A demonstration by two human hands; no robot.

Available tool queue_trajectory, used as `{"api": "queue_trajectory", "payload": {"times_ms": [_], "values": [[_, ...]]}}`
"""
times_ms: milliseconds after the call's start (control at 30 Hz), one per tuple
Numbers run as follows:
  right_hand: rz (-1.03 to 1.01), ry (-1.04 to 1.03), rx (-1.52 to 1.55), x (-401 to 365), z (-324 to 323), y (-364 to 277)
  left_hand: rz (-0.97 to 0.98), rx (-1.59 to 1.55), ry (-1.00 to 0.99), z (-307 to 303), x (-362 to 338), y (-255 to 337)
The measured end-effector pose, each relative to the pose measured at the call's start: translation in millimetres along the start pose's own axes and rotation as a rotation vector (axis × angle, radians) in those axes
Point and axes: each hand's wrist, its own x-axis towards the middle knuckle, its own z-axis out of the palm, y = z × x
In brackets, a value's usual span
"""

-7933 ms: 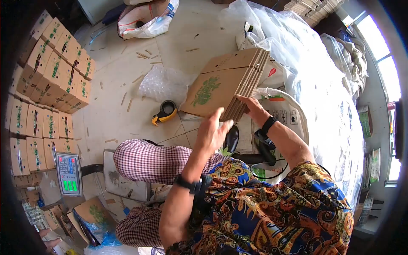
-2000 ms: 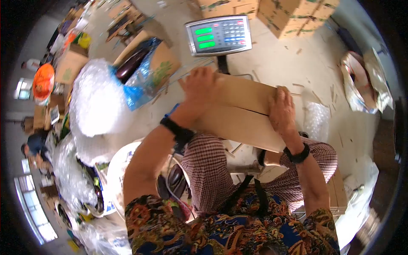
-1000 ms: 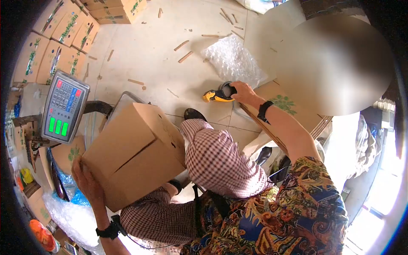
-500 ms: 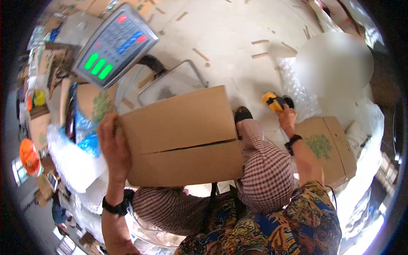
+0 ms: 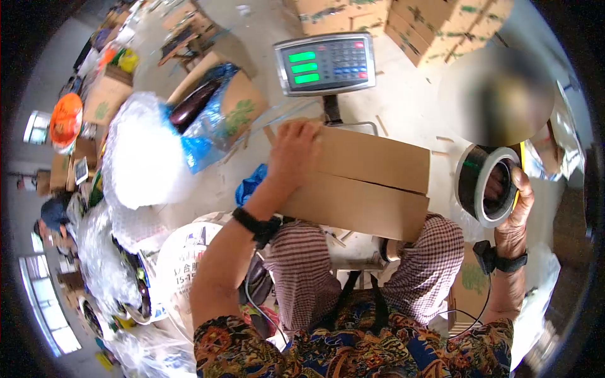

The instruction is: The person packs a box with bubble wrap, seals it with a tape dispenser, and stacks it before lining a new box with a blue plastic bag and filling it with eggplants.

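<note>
A closed brown cardboard box (image 5: 372,170) rests on the lap, its top flaps meeting along a narrow dark seam. My left hand (image 5: 295,151) grips the box's left end, with fingers bent over its far corner. Out to the right, apart from the box, my right hand (image 5: 518,198) is closed round a tape dispenser (image 5: 489,186). The dispenser carries a wide roll of dark tape with a pale ring facing me, and a yellow edge shows beside it. Some right-hand fingers appear through the ring.
A scale display (image 5: 324,63) with green readouts stands beyond the box. Stacked cartons (image 5: 441,28) rise at the back. To the left are an open carton (image 5: 242,104) with blue plastic, bubble wrap (image 5: 142,151) and a white bucket (image 5: 183,258). A person bends at far left.
My right hand has lifted the tape dispenser from near the floor, up and to the right. The view has turned; the box appears farther right, still held by my left hand.
</note>
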Motion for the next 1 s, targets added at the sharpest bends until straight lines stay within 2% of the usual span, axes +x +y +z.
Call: {"api": "queue_trajectory", "payload": {"times_ms": [67, 100, 133, 167, 233, 267, 333, 400, 467, 533, 567, 600, 667, 700, 833, 933, 1000], "values": [[-0.164, 0.192, -0.052, -5, 41, 9, -0.08, -0.122, 0.032, -7, -6, -4], [-0.143, 0.094, 0.013, -8, 21, 9, 0.016, -0.04, 0.049, -4, -7, -10], [-0.073, 0.102, -0.034, -6, 6, 9, 0.109, 0.033, 0.066, 2, -11, -10], [-0.078, 0.124, -0.063, -7, 26, 7, 0.11, -0.002, 0.073, 0, -13, -3], [-0.088, 0.033, -0.491, -1, 81, 21, -0.045, -0.095, 0.125, -5, -9, 3], [-0.085, -0.02, -0.709, 2, 100, 21, -0.043, -0.121, 0.138, -2, -7, 3], [0.008, -0.028, -0.628, -4, 104, 15, -0.05, -0.115, 0.121, -3, -8, 1], [-0.132, -0.044, -0.717, -4, 109, 24, -0.06, -0.118, 0.086, -5, -8, 4], [-0.124, -0.063, -0.891, 13, 153, 37, -0.082, -0.092, 0.068, -5, -5, 2], [-0.138, -0.167, -1.089, 38, 132, 63, 0.065, -0.082, 0.139, 2, -8, -7], [-0.135, -0.211, -1.009, 47, 129, 83, 0.04, -0.048, 0.147, -6, -10, -9], [-0.1, -0.227, -1.077, 52, 130, 95, -0.023, -0.102, 0.148, -11, -11, -4], [-0.013, -0.274, -1.531, 59, 141, 95, -0.065, -0.201, 0.134, -6, -17, 3], [-0.053, -0.333, -1.497, 64, 137, 91, -0.05, -0.193, 0.172, 1, -14, -3], [-0.176, -0.248, -1.441, 56, 127, 94, -0.035, -0.195, 0.276, 5, -13, -8], [-0.271, -0.247, -1.426, 55, 136, 84, -0.028, -0.205, 0.229, 7, -12, -9], [-0.259, -0.267, -1.442, 56, 131, 85, -0.043, -0.204, 0.193, 4, -12, -7]]}}
